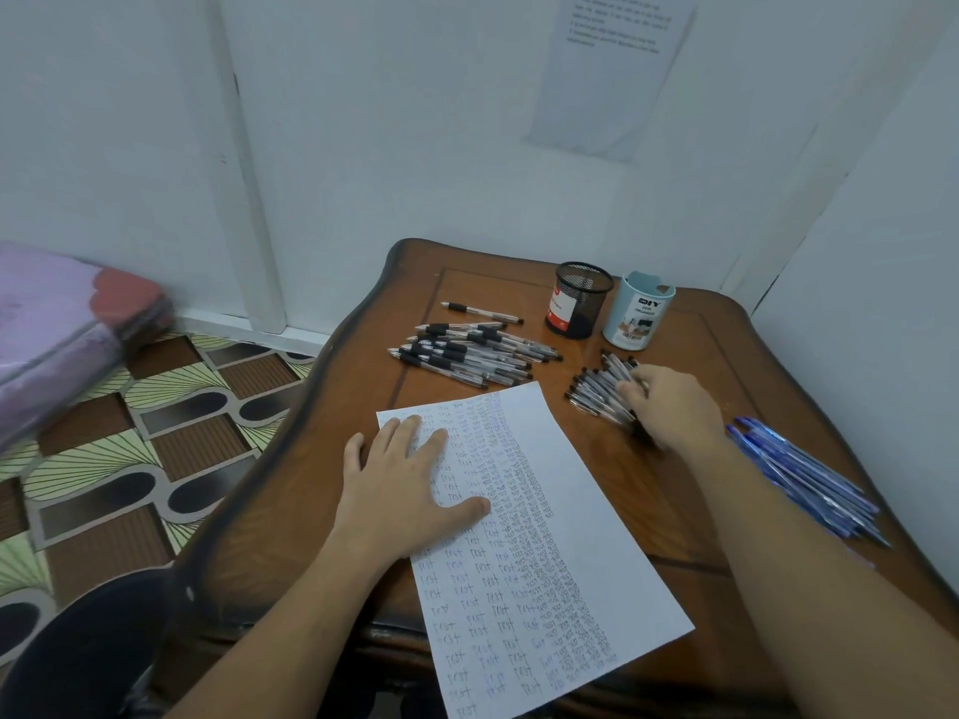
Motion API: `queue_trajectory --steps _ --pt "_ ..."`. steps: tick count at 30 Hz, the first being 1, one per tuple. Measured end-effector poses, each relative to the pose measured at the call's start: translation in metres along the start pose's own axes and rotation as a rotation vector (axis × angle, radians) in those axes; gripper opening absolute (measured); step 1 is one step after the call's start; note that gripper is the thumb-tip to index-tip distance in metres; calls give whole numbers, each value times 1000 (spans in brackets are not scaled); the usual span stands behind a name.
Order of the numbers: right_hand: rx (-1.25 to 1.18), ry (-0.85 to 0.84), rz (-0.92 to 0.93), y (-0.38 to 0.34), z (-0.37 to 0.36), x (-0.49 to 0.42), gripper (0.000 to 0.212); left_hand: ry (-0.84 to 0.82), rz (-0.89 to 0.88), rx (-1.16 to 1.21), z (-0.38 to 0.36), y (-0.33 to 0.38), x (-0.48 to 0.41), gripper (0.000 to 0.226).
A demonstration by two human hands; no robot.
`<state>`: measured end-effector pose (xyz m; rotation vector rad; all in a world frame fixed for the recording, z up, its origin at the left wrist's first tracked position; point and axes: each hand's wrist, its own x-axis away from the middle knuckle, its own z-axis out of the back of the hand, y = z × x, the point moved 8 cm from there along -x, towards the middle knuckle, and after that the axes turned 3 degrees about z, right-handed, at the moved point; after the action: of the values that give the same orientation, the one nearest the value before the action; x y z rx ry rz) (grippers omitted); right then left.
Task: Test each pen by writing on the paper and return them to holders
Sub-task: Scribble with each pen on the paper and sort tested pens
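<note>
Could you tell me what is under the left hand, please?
The left hand lies flat on the paper of handwritten test words; anything beneath the palm is covered.

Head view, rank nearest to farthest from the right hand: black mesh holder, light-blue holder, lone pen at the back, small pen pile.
From the right hand:
1. Small pen pile, touched by its fingers.
2. Light-blue holder, just beyond the hand.
3. Black mesh holder, left of the blue one.
4. Lone pen, farthest left.
</note>
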<state>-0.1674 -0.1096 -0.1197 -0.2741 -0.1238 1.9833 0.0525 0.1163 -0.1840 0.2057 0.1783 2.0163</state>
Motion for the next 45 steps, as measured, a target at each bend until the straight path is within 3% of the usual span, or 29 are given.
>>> queue_trajectory --steps 6,13,16,21,32,35,41,45 --pt "136 -98 38 3 -16 -16 30 5 -3 6 2 0 -3 95" --pt "132 -44 59 -7 -12 -17 35 47 -20 94 6 -3 -4 94" --pt "81 -7 169 -41 -12 -21 29 63 -29 103 7 -4 -3 97" --pt "-142 -125 335 -113 -36 -21 21 70 -22 84 8 -4 -5 91" --pt "-266 -83 244 -129 -52 -29 6 61 -19 40 4 -8 -7 89" --pt "-509 -42 179 -120 -25 -19 3 45 -12 29 3 -8 -9 90" --pt "-1499 31 -207 -84 19 36 8 9 1 7 1 -7 -9 92" --pt "-1705 96 -223 -69 28 79 16 -9 2 -5 0 -7 -8 92"
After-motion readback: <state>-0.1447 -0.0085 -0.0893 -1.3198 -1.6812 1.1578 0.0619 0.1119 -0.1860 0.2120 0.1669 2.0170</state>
